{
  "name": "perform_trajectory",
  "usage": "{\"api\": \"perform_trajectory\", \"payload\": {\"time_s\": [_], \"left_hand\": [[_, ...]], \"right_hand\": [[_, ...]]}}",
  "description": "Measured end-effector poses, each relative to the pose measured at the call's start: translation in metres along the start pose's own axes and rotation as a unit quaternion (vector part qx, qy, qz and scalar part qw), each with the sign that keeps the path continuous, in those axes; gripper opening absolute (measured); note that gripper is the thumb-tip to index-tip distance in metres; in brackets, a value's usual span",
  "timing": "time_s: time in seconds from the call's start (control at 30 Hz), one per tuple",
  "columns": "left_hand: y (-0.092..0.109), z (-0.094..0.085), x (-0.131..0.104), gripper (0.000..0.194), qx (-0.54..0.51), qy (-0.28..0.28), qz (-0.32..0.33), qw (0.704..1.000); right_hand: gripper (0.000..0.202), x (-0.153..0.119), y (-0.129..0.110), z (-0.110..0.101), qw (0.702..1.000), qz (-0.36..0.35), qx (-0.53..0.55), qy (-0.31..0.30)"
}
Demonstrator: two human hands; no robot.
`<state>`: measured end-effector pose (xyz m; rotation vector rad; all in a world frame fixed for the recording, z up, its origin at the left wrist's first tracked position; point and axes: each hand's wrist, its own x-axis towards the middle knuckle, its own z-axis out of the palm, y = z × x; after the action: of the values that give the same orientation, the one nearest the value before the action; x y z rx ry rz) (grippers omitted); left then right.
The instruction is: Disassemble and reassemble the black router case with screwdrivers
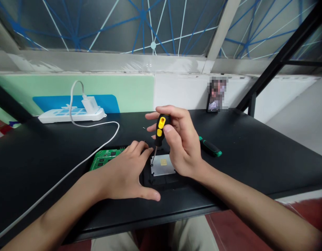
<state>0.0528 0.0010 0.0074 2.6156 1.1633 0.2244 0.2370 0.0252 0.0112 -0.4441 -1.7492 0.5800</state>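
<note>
My right hand [183, 143] is closed around the black and yellow handle of a screwdriver [161, 126], its thumb against the handle and some fingers raised. The thin shaft slants down to a screw spot at the left edge of a silver metal plate [161, 170]. This plate has a small yellowish square on it and lies in a black casing [162, 181]. My left hand [124, 172] lies palm down with the thumb spread, fingertips on the casing's left side near the screwdriver tip. Partly under that hand, to the left, shows a green circuit board [103, 158].
Right of my right hand lies a green and black handled tool [212, 148]. A white power strip [72, 115] with a plugged-in charger [90, 104] stands along the back. Its white cable [82, 162] loops across the black table [244, 153]. A phone [212, 104] leans on the wall.
</note>
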Motion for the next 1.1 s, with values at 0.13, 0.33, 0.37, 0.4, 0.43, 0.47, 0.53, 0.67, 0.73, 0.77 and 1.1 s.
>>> {"api": "perform_trajectory", "payload": {"time_s": [0.13,0.33,0.37,0.4,0.43,0.47,0.53,0.67,0.73,0.77,1.1], "left_hand": [[0.0017,-0.0019,0.0005,0.089,0.004,-0.017,-0.004,1.000],[0.0019,-0.0023,0.0007,0.094,0.009,-0.015,0.000,1.000],[0.0016,-0.0019,0.0006,0.094,0.006,-0.012,0.002,1.000],[0.0013,-0.0015,0.0004,0.094,0.003,-0.009,0.002,1.000],[0.0011,-0.0013,0.0002,0.093,0.001,-0.007,0.003,1.000],[0.0009,-0.0011,-0.0001,0.092,0.000,-0.008,0.003,1.000],[0.0009,-0.0011,-0.0005,0.090,0.001,-0.010,0.001,1.000],[0.0017,-0.0024,-0.0006,0.087,0.004,-0.015,-0.002,1.000],[0.0021,-0.0029,-0.0004,0.087,0.007,-0.019,-0.004,1.000],[0.0022,-0.0030,-0.0002,0.087,0.007,-0.020,-0.003,1.000],[0.0004,-0.0012,-0.0006,0.089,0.012,-0.012,0.004,1.000]], "right_hand": [[0.033,0.0012,0.0020,0.0013,0.999,-0.011,-0.036,0.022],[0.035,0.0038,0.0045,0.0009,0.995,-0.058,-0.068,0.047],[0.034,0.0038,0.0038,0.0008,0.995,-0.055,-0.074,0.049],[0.033,0.0036,0.0030,0.0007,0.995,-0.049,-0.077,0.049],[0.032,0.0033,0.0021,0.0006,0.995,-0.042,-0.076,0.047],[0.032,0.0029,0.0014,0.0005,0.996,-0.036,-0.071,0.042],[0.033,0.0020,0.0003,0.0003,0.998,-0.028,-0.051,0.025],[0.031,0.0003,0.0004,-0.0002,1.000,-0.024,-0.021,0.002],[0.030,0.0002,0.0013,0.0001,0.999,-0.025,-0.029,0.011],[0.031,0.0004,0.0018,0.0003,0.999,-0.028,-0.036,0.018],[0.031,0.0023,0.0012,0.0008,0.995,-0.055,-0.057,0.053]]}}
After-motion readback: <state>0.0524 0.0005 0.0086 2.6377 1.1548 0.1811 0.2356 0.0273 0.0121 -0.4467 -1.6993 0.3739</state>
